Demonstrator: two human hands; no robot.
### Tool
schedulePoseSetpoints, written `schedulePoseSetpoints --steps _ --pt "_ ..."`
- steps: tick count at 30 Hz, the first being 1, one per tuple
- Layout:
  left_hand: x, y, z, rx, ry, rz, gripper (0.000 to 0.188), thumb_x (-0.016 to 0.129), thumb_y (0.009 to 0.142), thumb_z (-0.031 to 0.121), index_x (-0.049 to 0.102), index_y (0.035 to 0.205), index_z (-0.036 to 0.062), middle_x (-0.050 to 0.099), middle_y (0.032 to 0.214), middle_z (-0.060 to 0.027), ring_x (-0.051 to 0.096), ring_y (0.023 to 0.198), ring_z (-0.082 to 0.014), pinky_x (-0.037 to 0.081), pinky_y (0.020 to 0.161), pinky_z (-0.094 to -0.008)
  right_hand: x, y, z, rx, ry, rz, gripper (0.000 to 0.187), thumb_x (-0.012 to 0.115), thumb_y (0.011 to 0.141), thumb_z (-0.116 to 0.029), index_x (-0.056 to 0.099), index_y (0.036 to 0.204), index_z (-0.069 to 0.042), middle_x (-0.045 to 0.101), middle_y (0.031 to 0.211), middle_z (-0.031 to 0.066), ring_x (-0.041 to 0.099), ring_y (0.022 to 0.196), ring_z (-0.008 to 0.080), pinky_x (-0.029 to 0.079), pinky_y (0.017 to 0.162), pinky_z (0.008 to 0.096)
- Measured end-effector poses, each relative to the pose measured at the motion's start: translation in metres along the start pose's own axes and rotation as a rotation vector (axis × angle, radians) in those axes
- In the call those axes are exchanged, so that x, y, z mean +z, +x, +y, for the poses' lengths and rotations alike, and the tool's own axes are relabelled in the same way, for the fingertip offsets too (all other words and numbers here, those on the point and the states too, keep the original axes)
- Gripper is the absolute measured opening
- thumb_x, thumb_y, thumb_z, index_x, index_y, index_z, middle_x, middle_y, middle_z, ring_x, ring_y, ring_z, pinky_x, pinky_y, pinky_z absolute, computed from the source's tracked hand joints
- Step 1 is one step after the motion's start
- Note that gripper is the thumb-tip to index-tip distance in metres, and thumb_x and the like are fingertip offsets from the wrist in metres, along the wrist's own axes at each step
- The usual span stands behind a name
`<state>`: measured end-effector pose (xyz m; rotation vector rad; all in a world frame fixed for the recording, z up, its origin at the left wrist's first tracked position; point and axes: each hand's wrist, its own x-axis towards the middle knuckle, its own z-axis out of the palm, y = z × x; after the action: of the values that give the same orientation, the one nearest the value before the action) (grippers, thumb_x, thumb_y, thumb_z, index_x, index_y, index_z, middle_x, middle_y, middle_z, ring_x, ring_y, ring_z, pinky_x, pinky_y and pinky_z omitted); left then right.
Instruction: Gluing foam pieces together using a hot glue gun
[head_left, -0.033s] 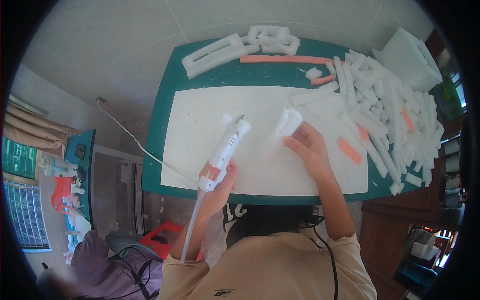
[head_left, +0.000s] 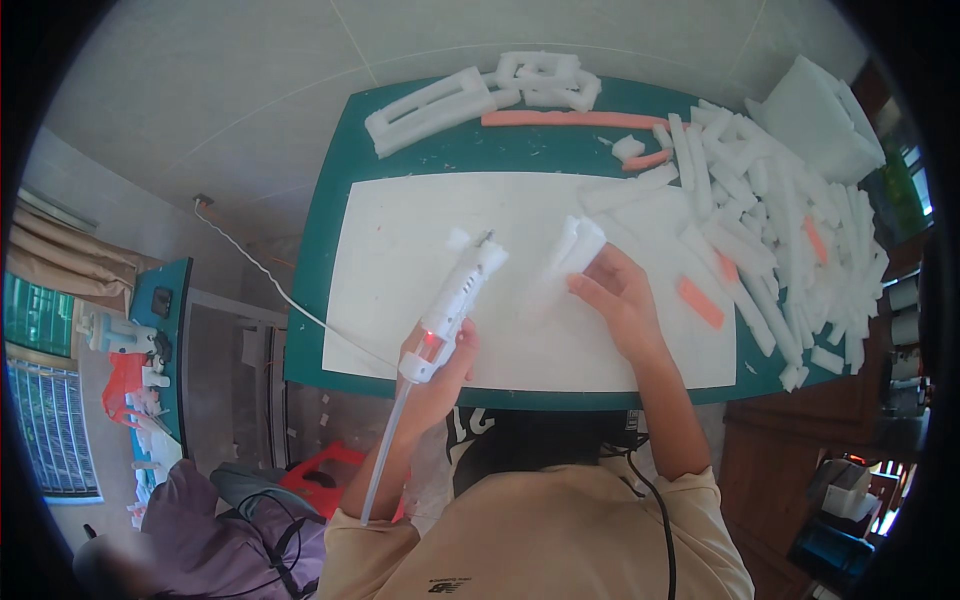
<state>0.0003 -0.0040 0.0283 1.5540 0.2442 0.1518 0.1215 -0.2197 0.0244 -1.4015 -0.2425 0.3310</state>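
Glue gun [head_left: 455, 300] is gripped in left hand [head_left: 445, 365], fingers wrapped round the body. White foam piece [head_left: 578, 243] is pinched between thumb and fingers of right hand [head_left: 622, 300].

Key relation: nozzle [head_left: 486, 238] to foam. Foam is held to the right of the nozzle, about level with it, clear gap between, no contact. Gun's long axis is slanted from lower left to upper right, so the nozzle is aimed away from the body and past the foam's left side, not at it. Foam's long axis is slanted much the same way, near parallel. Foam's lower end is hazy; whether it is rested on the sheet can't be told. Left hand is placed nearer the table's front edge, right hand a bit farther in.

Surface: white sheet [head_left: 540, 360] is laid on green table [head_left: 415, 165]. Foam strips [head_left: 765, 215] are heaped at right, with short pink piece [head_left: 700, 302] just beside. Foam frames [head_left: 425, 132] and long pink strip [head_left: 580, 118] are set along the far side.

Room: gun's white cord [head_left: 268, 275] is run left to the wall. Someone in a purple top [head_left: 180, 520] is seen lower left, near a red stool [head_left: 325, 470].
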Motion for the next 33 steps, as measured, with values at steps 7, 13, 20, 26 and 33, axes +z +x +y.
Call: schedulePoseSetpoints --steps 7,13,20,26,33 --pt "-0.003 -0.001 0.0 -0.037 0.058 -0.023 0.017 0.066 0.094 0.012 0.06 0.106 0.0014 0.06 0.079 -0.0007 0.056 0.061 -0.007 0.045 0.053 -0.0235 0.0 0.0 0.001 0.065 0.156 -0.035 0.04 0.071 0.089 -0.008 0.06 0.126 0.003 0.067 0.113 0.009 0.062 0.107 0.0153 0.048 0.094 0.0281" --pt "-0.005 -0.002 0.0 -0.019 0.103 -0.057 0.016 0.066 0.093 0.01 0.06 0.105 0.0013 0.061 0.08 -0.0009 0.056 0.061 -0.0071 0.046 0.054 -0.0237 -0.002 0.001 0.003 0.026 0.014 -0.037 0.041 0.072 0.089 -0.007 0.058 0.126 0.003 0.067 0.11 0.0085 0.062 0.105 0.0148 0.051 0.092 0.0289" --pt "-0.013 0.002 0.0 -0.022 0.131 -0.009 0.014 0.066 0.092 0.01 0.061 0.103 0.0027 0.06 0.078 -0.0007 0.056 0.06 -0.0072 0.046 0.054 -0.0241 -0.006 -0.002 0.002 -0.076 -0.096 -0.01 0.04 0.071 0.089 -0.007 0.06 0.127 0.004 0.067 0.109 0.0089 0.065 0.099 0.0166 0.054 0.083 0.0281" --pt "-0.036 0.013 -0.001 -0.029 0.223 0.031 0.014 0.066 0.092 0.013 0.062 0.101 0.0039 0.059 0.075 -0.0006 0.055 0.058 -0.0072 0.044 0.053 -0.0243 -0.032 -0.004 -0.027 -0.029 -0.585 -0.13 0.035 0.064 0.093 -0.015 0.064 0.122 0.004 0.071 0.109 0.0155 0.068 0.097 0.0197 0.055 0.079 0.0305" --pt "-0.039 0.014 -0.008 -0.021 0.294 0.018 0.016 0.066 0.093 0.015 0.063 0.102 0.0019 0.059 0.072 -0.0009 0.056 0.057 -0.0073 0.044 0.052 -0.0245 -0.047 -0.009 -0.004 -0.233 -0.867 -0.163 0.033 0.066 0.093 -0.018 0.065 0.122 -0.001 0.068 0.119 0.0147 0.063 0.108 0.0273 0.052 0.089 0.0356"
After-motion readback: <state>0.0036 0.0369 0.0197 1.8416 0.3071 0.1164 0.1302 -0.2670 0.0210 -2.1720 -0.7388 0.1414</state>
